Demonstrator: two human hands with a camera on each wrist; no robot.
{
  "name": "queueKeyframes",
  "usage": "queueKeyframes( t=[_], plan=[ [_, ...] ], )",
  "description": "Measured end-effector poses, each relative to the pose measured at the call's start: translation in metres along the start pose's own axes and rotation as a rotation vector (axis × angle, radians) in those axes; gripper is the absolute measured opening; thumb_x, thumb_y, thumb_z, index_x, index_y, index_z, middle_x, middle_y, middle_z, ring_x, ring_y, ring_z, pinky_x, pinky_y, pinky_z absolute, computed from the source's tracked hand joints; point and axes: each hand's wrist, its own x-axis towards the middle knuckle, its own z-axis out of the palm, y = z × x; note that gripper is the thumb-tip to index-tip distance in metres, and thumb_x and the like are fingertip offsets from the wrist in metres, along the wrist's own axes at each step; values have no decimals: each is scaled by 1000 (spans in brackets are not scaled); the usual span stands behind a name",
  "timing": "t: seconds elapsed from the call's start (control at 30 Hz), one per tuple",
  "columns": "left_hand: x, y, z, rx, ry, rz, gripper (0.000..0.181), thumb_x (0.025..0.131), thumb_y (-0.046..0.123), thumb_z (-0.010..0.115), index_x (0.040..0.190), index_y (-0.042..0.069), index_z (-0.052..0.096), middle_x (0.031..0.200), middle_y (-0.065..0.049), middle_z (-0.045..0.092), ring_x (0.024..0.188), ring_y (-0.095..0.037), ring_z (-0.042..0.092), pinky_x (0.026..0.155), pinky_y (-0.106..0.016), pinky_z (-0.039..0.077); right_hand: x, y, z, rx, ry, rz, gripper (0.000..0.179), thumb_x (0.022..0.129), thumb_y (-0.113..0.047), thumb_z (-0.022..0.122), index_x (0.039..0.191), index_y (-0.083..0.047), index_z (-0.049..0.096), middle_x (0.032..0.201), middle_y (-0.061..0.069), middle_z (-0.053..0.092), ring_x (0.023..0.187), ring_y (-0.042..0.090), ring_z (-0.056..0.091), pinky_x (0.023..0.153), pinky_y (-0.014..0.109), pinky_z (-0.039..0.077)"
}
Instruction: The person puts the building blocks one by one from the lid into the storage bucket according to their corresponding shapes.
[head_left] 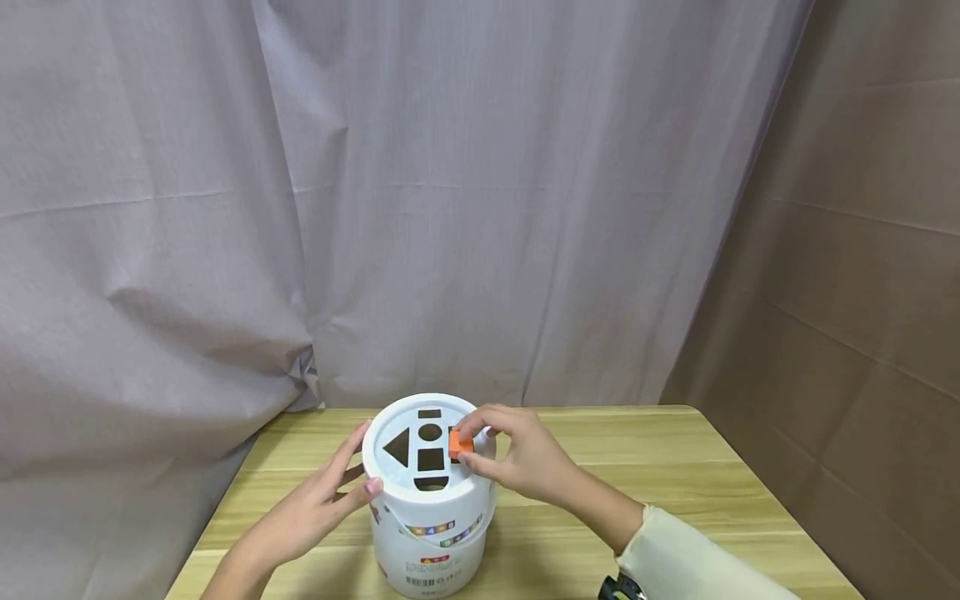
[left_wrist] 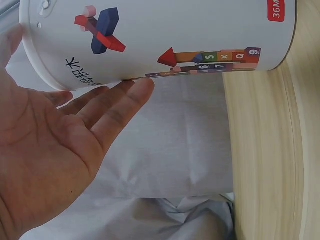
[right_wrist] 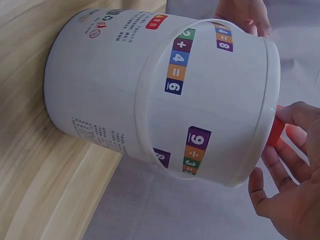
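A white bucket (head_left: 431, 542) stands upright on the table, its lid (head_left: 393, 477) cut with holes of several shapes, among them a triangle, a circle and a square. My right hand (head_left: 528, 454) pinches an orange-red block (head_left: 460, 445) between thumb and fingers at the hole on the lid's right side. In the right wrist view the block (right_wrist: 276, 126) shows partly above the rim. My left hand (head_left: 307, 508) rests against the bucket's left side, thumb at the rim. Its fingers (left_wrist: 117, 112) lie fairly straight along the wall in the left wrist view.
The bucket's thin white handle (right_wrist: 142, 100) hangs down against its printed side. Under it is a light wood table (head_left: 600, 533). Grey curtain cloth (head_left: 465, 208) hangs behind the table, and a brownish cloth wall (head_left: 847, 317) stands at the right.
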Motion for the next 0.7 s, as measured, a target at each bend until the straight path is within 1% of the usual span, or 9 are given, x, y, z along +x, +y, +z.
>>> queueKeyframes(
  t=[0.1, 0.2, 0.4, 0.57, 0.7],
  plan=[
    [1, -1, 1, -3, -3, -8, 82, 114, 38, 63, 178, 38, 12, 184, -17, 22, 152, -59, 49, 116, -71, 51, 4, 0, 3, -21, -37, 18, 22, 90, -12, 93, 105, -19, 78, 107, -8, 81, 99, 8, 74, 85, 36, 64],
    [1, -2, 2, -9, -9, -17, 83, 114, 38, 63, 178, 38, 11, 185, -17, 20, 153, -59, 47, 117, -72, 50, 6, 1, 6, -42, -68, 21, 24, 90, -15, 94, 108, -19, 79, 105, -9, 81, 98, 8, 74, 90, 38, 62],
    [3, -3, 3, -27, -15, -29, 82, 114, 39, 63, 178, 40, 11, 186, -14, 18, 154, -59, 46, 118, -72, 49, 10, 0, 9, -34, -105, -1, 28, 89, -10, 94, 113, -14, 79, 106, -3, 81, 99, 16, 75, 98, 39, 63],
    [5, -2, 3, -28, -15, -31, 82, 114, 38, 63, 178, 40, 11, 185, -15, 19, 154, -59, 46, 117, -70, 51, 14, -3, 11, -47, -125, -26, 29, 89, -10, 94, 115, -13, 81, 108, -2, 81, 100, 21, 74, 94, 37, 64],
    [5, -1, 3, -32, -11, -20, 82, 114, 39, 63, 178, 39, 12, 184, -16, 21, 154, -59, 46, 115, -68, 54, 16, -5, 12, -85, -134, -55, 30, 89, -12, 94, 116, -12, 81, 109, -1, 81, 98, 22, 73, 91, 34, 64]
  ],
)
